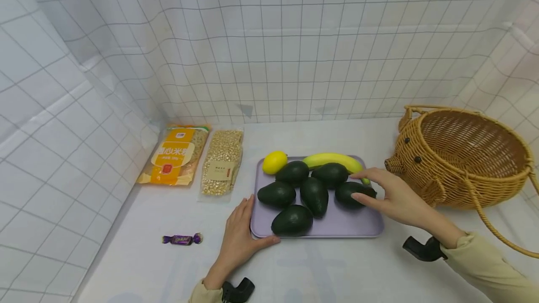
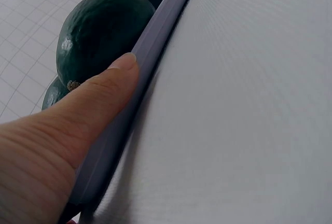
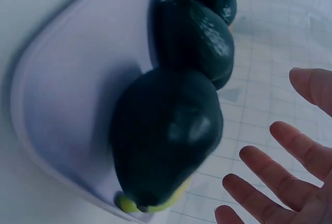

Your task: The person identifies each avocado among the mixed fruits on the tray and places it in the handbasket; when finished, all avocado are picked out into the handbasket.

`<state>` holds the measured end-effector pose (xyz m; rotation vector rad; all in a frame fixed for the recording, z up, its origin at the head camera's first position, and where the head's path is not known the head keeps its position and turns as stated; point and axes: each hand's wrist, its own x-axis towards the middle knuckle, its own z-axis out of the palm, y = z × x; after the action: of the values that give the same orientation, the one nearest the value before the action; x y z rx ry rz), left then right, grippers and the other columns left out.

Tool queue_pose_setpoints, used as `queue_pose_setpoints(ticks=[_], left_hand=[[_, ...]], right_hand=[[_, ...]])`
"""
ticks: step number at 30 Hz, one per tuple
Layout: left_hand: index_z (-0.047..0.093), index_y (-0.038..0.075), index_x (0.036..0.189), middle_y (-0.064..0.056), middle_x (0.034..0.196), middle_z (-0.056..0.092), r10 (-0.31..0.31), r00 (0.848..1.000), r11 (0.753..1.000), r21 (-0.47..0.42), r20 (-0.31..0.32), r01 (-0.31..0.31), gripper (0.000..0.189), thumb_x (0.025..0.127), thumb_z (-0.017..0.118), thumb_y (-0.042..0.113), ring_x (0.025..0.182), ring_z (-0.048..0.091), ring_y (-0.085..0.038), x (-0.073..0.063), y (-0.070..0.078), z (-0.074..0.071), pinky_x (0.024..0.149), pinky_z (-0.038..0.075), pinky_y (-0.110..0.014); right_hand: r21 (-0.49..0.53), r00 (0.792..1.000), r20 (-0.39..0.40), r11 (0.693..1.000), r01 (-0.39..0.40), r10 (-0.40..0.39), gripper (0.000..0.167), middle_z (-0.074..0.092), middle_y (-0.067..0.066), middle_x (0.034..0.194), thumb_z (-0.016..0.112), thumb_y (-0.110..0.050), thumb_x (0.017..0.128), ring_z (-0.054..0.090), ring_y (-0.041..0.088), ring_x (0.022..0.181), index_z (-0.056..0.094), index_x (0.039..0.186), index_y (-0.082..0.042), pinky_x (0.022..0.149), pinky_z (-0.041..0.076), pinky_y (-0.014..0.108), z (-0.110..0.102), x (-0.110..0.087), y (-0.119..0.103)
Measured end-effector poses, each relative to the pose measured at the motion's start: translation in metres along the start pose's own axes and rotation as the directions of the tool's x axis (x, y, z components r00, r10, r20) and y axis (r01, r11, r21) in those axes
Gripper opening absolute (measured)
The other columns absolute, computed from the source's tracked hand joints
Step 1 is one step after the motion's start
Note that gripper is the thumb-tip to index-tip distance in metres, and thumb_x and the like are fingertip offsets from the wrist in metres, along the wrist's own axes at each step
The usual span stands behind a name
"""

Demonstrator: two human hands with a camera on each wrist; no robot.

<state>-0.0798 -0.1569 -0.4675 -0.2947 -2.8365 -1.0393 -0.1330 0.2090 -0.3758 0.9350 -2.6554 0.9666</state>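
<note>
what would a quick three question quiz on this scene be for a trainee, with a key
1. Count: how many avocados lie on the tray?

2. Multiple choice: which does the left hand touch?
a) the wicker basket
b) the tray's edge
c) the lemon

3. True or false: the purple wrapped candy lies off the tray, to its left in the head view.

Key: 1. six; 2. b; 3. true
</note>
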Motion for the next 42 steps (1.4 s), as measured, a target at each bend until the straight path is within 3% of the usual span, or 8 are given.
queue_pose_setpoints(ticks=[15, 22, 28, 35, 42], left_hand=[[0.026, 0.003, 0.149, -0.019, 0.149, 0.030, -0.008, 1.000, 1.000, 0.003, 0.009, 0.008, 0.117, 0.062, 0.080, 0.059, 0.136, 0.024, -0.035, 0.000, 0.000, 0.000, 0.107, 0.018, -0.056], [0.026, 0.003, 0.149, -0.019, 0.149, 0.029, -0.012, 1.000, 1.000, 0.004, 0.010, 0.012, 0.117, 0.062, 0.081, 0.059, 0.136, 0.024, -0.035, 0.000, 0.001, -0.001, 0.107, 0.018, -0.056], [0.026, 0.002, 0.149, -0.019, 0.149, 0.030, -0.016, 1.000, 1.000, 0.005, 0.013, 0.016, 0.117, 0.062, 0.080, 0.059, 0.136, 0.024, -0.034, 0.000, 0.001, 0.000, 0.107, 0.018, -0.056], [0.027, 0.002, 0.149, -0.019, 0.149, 0.030, -0.017, 1.000, 1.000, 0.004, 0.014, 0.017, 0.117, 0.062, 0.080, 0.060, 0.136, 0.025, -0.034, 0.000, 0.001, 0.000, 0.107, 0.018, -0.056], [0.027, 0.002, 0.149, -0.019, 0.149, 0.031, -0.017, 1.000, 1.000, 0.003, 0.015, 0.017, 0.117, 0.062, 0.080, 0.060, 0.136, 0.025, -0.034, 0.000, 0.002, -0.001, 0.107, 0.019, -0.056]], right_hand=[[-0.019, 0.997, 0.030, 0.998, -0.067, 0.067, 0.046, 0.057, 0.008, 0.121, 0.074, -0.035, 0.083, 0.055, 0.031, 0.108, 0.061, 0.121, -0.013, 0.085, 0.044, 0.054, 0.022, -0.004, 0.012], [-0.153, 0.994, 0.058, 0.985, -0.083, 0.093, 0.065, 0.060, 0.014, 0.119, 0.075, -0.048, 0.077, 0.057, 0.035, 0.104, 0.057, 0.127, -0.011, 0.085, 0.043, 0.056, 0.026, -0.006, 0.018], [-0.209, 0.989, 0.082, 0.972, -0.106, 0.125, 0.072, 0.060, 0.015, 0.121, 0.078, -0.050, 0.073, 0.059, 0.034, 0.104, 0.055, 0.130, -0.012, 0.087, 0.038, 0.060, 0.030, -0.008, 0.017], [-0.239, 0.987, 0.074, 0.963, -0.123, 0.144, 0.072, 0.062, 0.014, 0.118, 0.075, -0.055, 0.073, 0.062, 0.031, 0.095, 0.056, 0.129, -0.013, 0.083, 0.041, 0.058, 0.032, -0.008, 0.015], [-0.240, 0.982, 0.079, 0.959, -0.149, 0.173, 0.075, 0.068, 0.009, 0.102, 0.073, -0.060, 0.072, 0.063, 0.022, 0.075, 0.054, 0.127, -0.013, 0.069, 0.049, 0.046, 0.035, -0.011, 0.015]])
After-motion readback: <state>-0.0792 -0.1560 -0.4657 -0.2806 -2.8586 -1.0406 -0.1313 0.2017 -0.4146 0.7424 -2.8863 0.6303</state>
